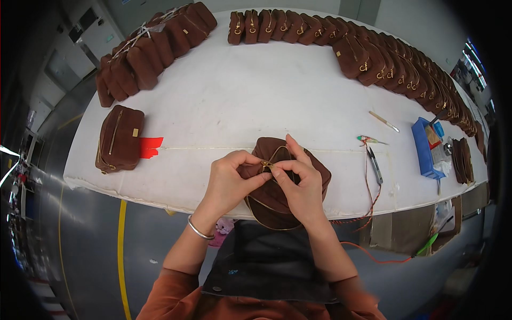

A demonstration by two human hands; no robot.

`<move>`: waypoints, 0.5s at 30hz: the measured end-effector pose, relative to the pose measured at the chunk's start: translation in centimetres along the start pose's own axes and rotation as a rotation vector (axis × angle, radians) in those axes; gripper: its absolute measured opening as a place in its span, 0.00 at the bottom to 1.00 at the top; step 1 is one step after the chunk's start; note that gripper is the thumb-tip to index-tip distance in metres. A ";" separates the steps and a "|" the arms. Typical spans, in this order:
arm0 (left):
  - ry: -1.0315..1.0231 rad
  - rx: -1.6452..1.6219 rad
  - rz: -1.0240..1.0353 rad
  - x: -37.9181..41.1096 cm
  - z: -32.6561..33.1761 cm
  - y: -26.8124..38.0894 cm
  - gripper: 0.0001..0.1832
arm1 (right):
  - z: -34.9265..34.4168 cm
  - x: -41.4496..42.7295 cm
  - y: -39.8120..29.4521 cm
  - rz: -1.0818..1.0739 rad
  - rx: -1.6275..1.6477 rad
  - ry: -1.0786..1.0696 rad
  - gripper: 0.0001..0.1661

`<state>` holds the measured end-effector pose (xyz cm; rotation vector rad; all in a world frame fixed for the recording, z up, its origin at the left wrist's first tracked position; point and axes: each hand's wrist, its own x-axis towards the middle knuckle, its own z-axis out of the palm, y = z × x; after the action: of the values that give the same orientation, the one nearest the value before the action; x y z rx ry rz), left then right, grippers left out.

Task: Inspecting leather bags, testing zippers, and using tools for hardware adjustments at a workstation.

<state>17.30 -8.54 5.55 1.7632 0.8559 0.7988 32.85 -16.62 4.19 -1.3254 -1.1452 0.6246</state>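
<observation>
A brown zippered pouch (pixel 276 196) lies at the table's front edge, its main zip open and its flap hanging towards me. Both hands meet over it at a small gold-coloured metal fitting (pixel 266 164). My left hand (pixel 234 182) pinches the fitting's left side between thumb and forefinger. From the right, my right hand (pixel 300 184) grips a short brown tab (pixel 276 165) joined to the fitting, its other fingers raised or curled. The fingertips partly cover the fitting, so its exact form cannot be told.
Brown pouches (pixel 348 58) line the table's back and right; more are bundled (pixel 140 60) back left. One pouch (pixel 120 138) stands left beside red tape (pixel 151 147). A craft knife (pixel 375 166), a brush (pixel 384 121) and a blue bin (pixel 422 148) lie to the right.
</observation>
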 end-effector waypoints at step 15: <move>0.055 -0.018 -0.027 -0.1 0.7 0.2 0.12 | 1.4 0.2 0.2 0.021 -0.004 0.070 0.04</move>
<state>17.84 -9.00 5.52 1.7173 0.9044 0.8378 31.72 -15.79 3.90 -1.3535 -1.0773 0.5869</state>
